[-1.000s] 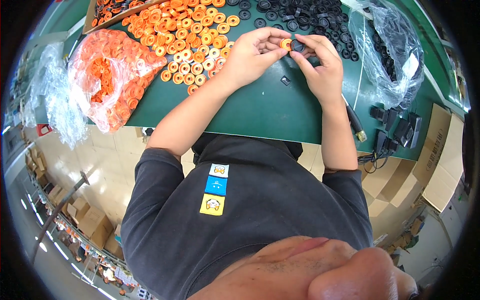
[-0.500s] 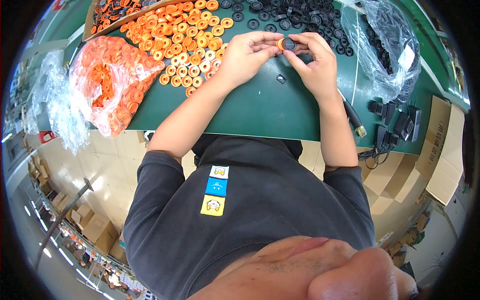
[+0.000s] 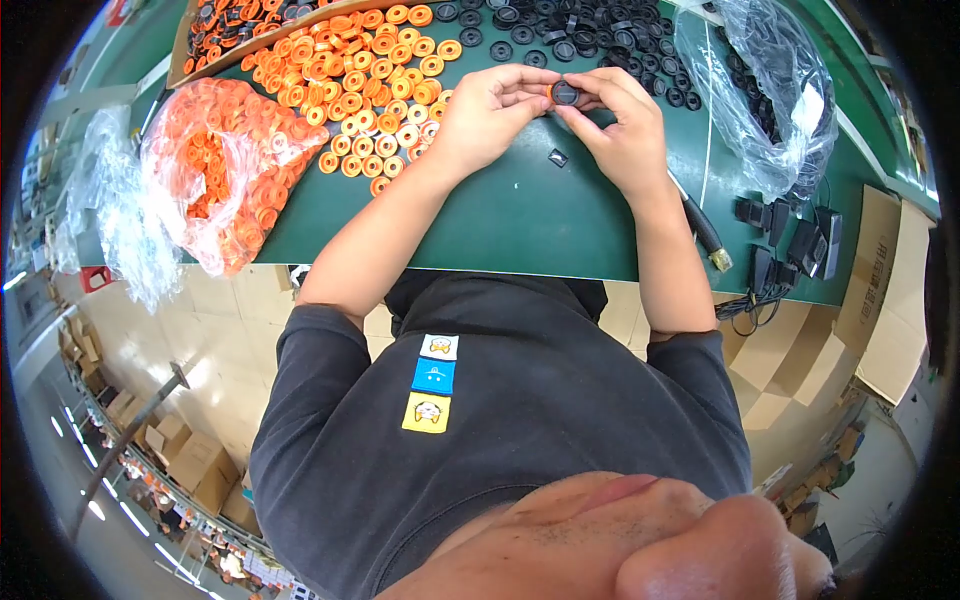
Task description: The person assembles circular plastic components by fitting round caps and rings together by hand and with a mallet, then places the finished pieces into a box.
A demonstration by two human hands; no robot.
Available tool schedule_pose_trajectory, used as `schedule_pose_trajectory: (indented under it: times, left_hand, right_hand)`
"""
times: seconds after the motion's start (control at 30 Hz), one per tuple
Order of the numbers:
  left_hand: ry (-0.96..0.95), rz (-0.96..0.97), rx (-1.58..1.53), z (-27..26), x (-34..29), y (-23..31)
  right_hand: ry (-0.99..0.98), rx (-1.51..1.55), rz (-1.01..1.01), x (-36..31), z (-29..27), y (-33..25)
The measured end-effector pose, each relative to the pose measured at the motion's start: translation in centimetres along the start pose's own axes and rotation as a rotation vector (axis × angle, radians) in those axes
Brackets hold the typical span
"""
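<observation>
Over the green table, my left hand (image 3: 488,115) pinches an orange plastic ring (image 3: 550,91), of which only a thin edge shows. Right against it is a round black plastic cap (image 3: 566,94), gripped between the thumb and fingers of my right hand (image 3: 628,125). The two parts touch and overlap; whether they are joined I cannot tell. Below the hands a small dark rectangular piece (image 3: 558,157) lies on the table. A pile of orange rings (image 3: 350,80) spreads beyond my left hand, and many black caps (image 3: 600,35) lie beyond my right.
At the left are a clear bag of orange rings (image 3: 215,170) and crumpled clear plastic (image 3: 125,210). A cardboard box (image 3: 270,38) holds mixed parts at the far left. To the right lie a clear bag (image 3: 790,110), a black-handled tool (image 3: 704,228), black adapters (image 3: 808,247) and open cardboard (image 3: 880,290).
Both hands have shifted slightly left with the parts. The black cap has turned to face up more, and less of the orange ring shows beside it.
</observation>
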State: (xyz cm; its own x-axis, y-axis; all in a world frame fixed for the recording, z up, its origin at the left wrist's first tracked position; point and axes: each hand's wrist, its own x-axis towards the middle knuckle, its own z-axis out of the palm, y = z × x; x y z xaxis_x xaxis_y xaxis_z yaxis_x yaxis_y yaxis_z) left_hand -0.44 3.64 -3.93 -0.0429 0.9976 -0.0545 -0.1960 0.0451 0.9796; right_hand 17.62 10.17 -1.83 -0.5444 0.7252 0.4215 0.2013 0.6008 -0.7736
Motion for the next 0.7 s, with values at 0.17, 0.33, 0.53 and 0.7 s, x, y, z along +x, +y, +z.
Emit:
schedule_pose_trajectory:
  times: [0.17, 0.33, 0.53, 0.7]
  left_hand:
    - [-0.011, -0.01, -0.055, 0.1, 0.0, 0.0]
    - [0.002, -0.034, -0.101, 0.1, 0.0, 0.2]
    - [0.012, -0.052, -0.093, 0.0, 0.1, 0.1]
    - [0.006, -0.122, -0.173, -0.2, -0.1, 1.2]
  right_hand:
    - [0.0, -0.055, -0.036, 0.0, 0.0, -0.1]
    - [0.025, -0.047, 0.015, -0.3, 0.4, -0.3]
    - [0.019, -0.08, 0.023, -0.3, 0.4, -0.4]
    - [0.019, -0.054, 0.004, -0.3, 0.2, -1.0]
